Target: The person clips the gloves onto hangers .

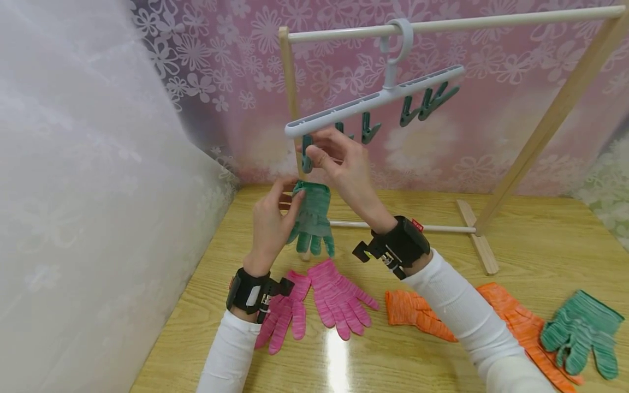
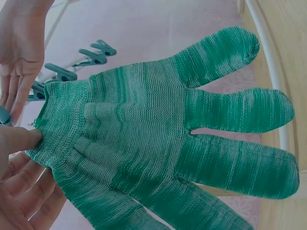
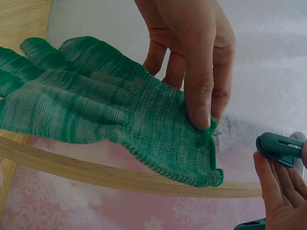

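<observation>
Pink flowered cloth (image 1: 324, 71) fills the background, with sheer white fabric (image 1: 73, 191) on the left and a wood-grain table (image 1: 393, 365) below. A rack's top rail (image 1: 491, 23) runs off toward the right edge, carrying a pale clip hanger (image 1: 378, 101). The left hand (image 1: 270, 218) has its grip together on the cuff of a green glove (image 1: 313, 213), thumb against the near side; the glove hangs fingers-down above the table, below the hanger and apart from the clips. In the left wrist view its lowest finger is cut off at the frame's bottom; in the right wrist view its fingertips leave the left edge. The right hand (image 1: 349, 169) has its grip pinched on the hanger's end clip (image 1: 307, 155); another clip (image 1: 339, 127) is partly hidden behind that hand. On the table, the left pink glove (image 1: 282, 311) is partly covered by the wrist gear, beside the right pink glove (image 1: 341, 303). The right sleeve (image 1: 462, 305) blocks parts of two orange gloves (image 1: 410, 311); a second green glove (image 1: 582, 327) overlaps one of them.
</observation>
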Available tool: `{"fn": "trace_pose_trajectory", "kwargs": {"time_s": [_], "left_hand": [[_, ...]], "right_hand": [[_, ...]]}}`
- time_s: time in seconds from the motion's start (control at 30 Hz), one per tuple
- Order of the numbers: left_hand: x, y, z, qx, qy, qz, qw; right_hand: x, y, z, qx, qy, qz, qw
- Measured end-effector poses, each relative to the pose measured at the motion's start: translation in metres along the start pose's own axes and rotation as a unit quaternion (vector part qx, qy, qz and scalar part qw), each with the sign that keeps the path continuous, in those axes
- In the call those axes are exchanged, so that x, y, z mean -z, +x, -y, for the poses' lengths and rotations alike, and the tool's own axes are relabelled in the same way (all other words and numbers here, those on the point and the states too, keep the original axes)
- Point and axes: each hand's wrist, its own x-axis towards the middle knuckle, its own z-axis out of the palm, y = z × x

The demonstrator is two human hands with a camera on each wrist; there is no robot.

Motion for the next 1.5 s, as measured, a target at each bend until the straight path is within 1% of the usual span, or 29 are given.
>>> {"fn": "trace_pose_trajectory", "kwargs": {"time_s": [0.07, 0.27, 0.37, 0.57, 0.73, 0.8, 0.87, 1.03, 1.17, 1.5], "left_hand": [[0.001, 0.001, -0.002, -0.003, -0.003, -0.006, 1.0], [0.004, 0.005, -0.01, -0.019, -0.011, -0.031, 0.9993], [0.006, 0.008, -0.015, -0.027, -0.015, -0.04, 0.9987], [0.01, 0.013, -0.023, -0.037, -0.014, -0.053, 0.9978], [0.011, 0.015, -0.025, -0.041, -0.016, -0.058, 0.9973], [0.011, 0.016, -0.025, -0.041, -0.015, -0.058, 0.9973], [0.012, 0.017, -0.026, -0.042, -0.015, -0.06, 0.9972], [0.012, 0.018, -0.027, -0.045, -0.013, -0.065, 0.9967], [0.011, 0.02, -0.03, -0.047, -0.016, -0.072, 0.9961], [0.009, 0.022, -0.035, -0.039, -0.025, -0.094, 0.9945]], "right_hand": [[0.0, 0.0, 0.004, 0.0, -0.001, -0.003, 1.0], [-0.001, -0.003, 0.03, 0.0, -0.007, -0.004, 1.0], [-0.001, -0.002, 0.027, 0.003, -0.003, -0.01, 1.0], [-0.001, 0.004, 0.004, 0.007, 0.014, -0.019, 1.0], [0.001, 0.005, -0.004, 0.006, -0.001, -0.027, 1.0], [0.001, 0.005, -0.003, 0.004, -0.009, -0.028, 1.0], [0.001, 0.004, 0.0, 0.0, -0.004, -0.025, 1.0], [0.0, 0.001, 0.017, -0.002, 0.01, -0.021, 1.0], [0.0, 0.0, 0.027, -0.003, 0.008, -0.024, 1.0], [0.001, -0.001, 0.032, -0.008, 0.0, -0.034, 0.999]]}}
